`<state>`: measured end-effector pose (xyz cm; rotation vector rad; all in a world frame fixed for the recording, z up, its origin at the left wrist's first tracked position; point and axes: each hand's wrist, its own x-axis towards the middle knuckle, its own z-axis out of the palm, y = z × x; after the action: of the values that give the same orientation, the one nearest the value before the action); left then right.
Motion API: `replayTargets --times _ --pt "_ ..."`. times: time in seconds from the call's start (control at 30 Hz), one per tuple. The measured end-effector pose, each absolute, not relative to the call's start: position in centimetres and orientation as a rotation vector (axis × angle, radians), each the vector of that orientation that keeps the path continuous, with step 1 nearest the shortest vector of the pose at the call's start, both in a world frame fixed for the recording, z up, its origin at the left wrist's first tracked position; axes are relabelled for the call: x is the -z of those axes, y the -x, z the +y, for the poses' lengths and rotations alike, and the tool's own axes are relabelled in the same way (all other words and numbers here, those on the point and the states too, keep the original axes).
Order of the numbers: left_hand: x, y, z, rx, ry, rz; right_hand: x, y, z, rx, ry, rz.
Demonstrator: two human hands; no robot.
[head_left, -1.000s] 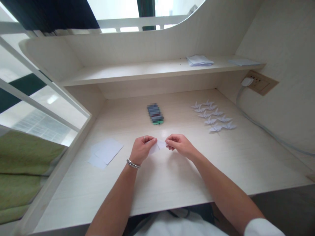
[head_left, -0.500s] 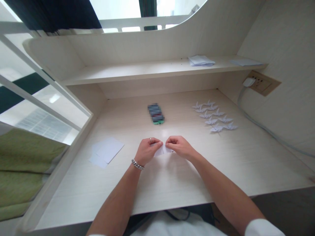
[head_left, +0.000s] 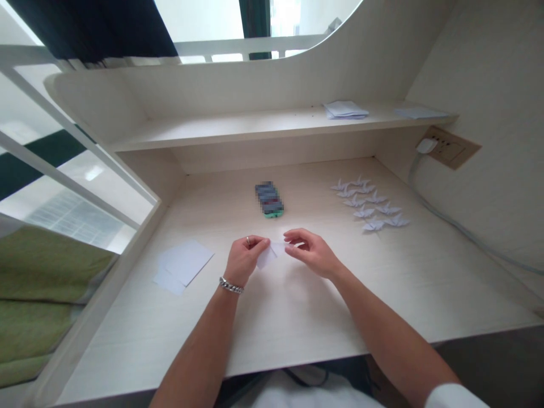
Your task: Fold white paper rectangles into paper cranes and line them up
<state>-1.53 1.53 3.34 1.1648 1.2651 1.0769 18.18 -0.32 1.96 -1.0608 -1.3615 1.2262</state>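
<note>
Pale wood makes my desk (head_left: pixel 306 328), and a shelf (head_left: pixel 238 123) runs along its back. Near the middle of the desk's width, between my hands, is a small folded white paper (head_left: pixel 267 258). My left hand (head_left: pixel 242 262) pinches it at its left part, between thumb and fingers. Its long axis goes mostly sideways, rising a little from lower left to upper right; the wider part hangs toward me, and the narrower end points to my right hand (head_left: pixel 314 254). That one is loosely curved, with thumb and forefinger apart near this end; whether it touches the paper, I cannot tell. Flat white sheets (head_left: pixel 190 260) lie to the left of my left hand, and paper cranes (head_left: pixel 355 201) stand grouped at the far right.
</note>
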Motion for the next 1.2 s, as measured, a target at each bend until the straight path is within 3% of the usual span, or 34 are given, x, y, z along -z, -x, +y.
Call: replayTargets --times 0.2,0.43,0.7,1.2 --pt "-3.7 1.6 1.2 -1.116 -0.915 1.002 -1.4 -16.9 -0.4 -1.549 0.999 -0.922" --pt "-3.4 1.2 0.8 -1.108 -1.225 0.906 -1.4 -17.1 -0.5 -1.811 0.894 -0.814" --pt "-3.2 1.0 1.1 -1.031 -1.101 1.131 -1.2 -16.6 -0.5 -1.567 1.006 -1.128" --pt "-3.6 1.3 0.9 -0.902 -1.263 1.17 -1.9 -18.0 -0.2 -1.577 1.129 -1.116"
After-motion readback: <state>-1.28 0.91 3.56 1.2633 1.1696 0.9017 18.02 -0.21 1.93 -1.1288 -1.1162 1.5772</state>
